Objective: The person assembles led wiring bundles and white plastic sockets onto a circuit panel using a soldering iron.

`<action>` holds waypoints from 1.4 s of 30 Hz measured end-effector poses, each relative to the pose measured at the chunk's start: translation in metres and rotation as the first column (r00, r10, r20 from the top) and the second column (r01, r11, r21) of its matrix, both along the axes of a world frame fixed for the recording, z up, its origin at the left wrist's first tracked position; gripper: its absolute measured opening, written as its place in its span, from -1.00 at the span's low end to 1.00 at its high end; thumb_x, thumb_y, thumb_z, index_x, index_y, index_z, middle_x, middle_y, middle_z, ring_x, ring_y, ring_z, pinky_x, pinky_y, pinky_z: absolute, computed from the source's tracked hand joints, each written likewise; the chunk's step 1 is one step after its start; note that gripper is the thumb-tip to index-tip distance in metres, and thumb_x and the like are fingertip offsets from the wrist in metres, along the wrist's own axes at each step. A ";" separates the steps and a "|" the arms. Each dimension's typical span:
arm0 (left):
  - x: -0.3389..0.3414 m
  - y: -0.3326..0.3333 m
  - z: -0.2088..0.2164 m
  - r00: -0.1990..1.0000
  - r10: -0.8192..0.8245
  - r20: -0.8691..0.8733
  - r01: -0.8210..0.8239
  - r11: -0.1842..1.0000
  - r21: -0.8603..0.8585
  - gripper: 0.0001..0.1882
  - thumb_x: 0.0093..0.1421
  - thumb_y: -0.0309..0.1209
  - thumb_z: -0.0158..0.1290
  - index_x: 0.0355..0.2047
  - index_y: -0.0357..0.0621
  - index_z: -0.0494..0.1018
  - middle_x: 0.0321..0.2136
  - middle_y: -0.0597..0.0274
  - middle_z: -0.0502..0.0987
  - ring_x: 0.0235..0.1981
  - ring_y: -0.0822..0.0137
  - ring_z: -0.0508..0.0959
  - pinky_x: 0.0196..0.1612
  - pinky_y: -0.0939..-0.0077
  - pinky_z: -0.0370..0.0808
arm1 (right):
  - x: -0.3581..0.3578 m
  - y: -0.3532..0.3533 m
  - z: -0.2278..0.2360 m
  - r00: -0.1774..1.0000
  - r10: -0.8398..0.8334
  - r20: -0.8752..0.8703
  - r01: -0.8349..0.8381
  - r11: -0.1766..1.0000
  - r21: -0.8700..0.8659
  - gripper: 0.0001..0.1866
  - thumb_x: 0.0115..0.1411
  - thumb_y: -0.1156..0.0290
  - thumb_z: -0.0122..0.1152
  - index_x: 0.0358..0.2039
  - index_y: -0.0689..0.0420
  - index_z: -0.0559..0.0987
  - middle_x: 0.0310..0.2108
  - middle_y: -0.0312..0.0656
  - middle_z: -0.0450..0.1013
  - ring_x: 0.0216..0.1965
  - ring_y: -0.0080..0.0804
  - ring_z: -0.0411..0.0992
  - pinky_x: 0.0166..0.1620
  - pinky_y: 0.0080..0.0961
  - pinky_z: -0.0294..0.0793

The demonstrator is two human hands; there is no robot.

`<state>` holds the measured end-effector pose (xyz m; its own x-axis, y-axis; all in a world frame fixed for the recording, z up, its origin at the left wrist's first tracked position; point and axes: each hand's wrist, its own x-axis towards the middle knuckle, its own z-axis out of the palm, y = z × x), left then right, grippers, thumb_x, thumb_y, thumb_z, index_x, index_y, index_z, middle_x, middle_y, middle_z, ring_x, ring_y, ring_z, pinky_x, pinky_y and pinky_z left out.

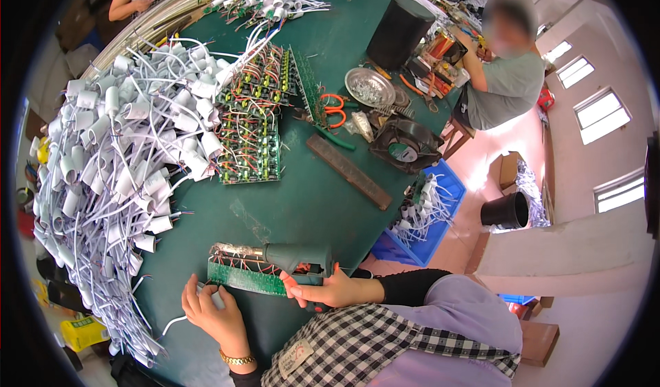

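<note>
My right hand [326,289] is wrapped round a pistol-shaped tool, which looks like a soldering gun [295,253], with a dark green body and a metal barrel pointing left. Orange-red parts show by its fingers. Under the barrel lies a long green circuit board [240,278] with red and white wires along its far edge. My left hand [210,309] is at the board's left end, fingers curled on a white cable [172,322] with a white sleeve partly hidden in the grip. Whether the barrel's tip touches the board I cannot tell.
A large heap of white-sleeved cables [124,139] fills the left. Beyond are wired circuit boards [251,143], a metal bar [349,172], orange-handled scissors [335,110], a metal dish [370,86], a fan [405,143] and a black cylinder [400,33]. A blue crate [433,239] stands right; a co-worker [505,84] sits beyond.
</note>
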<state>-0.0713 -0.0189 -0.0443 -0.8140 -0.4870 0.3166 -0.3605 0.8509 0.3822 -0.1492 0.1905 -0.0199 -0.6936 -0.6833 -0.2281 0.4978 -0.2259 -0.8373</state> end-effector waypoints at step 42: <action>0.002 -0.019 -0.011 0.987 0.026 -0.157 0.001 0.985 0.175 -0.88 -0.20 -0.51 0.17 -0.63 -0.03 0.44 -0.14 0.37 0.51 -0.05 0.25 0.40 0.01 0.27 0.13 | -0.004 0.007 0.006 0.809 0.382 -0.446 -0.105 0.842 0.530 -0.85 -0.04 0.61 0.21 -0.38 0.21 0.56 -0.44 -0.18 0.53 -0.46 -0.42 0.52 -0.36 -0.55 0.50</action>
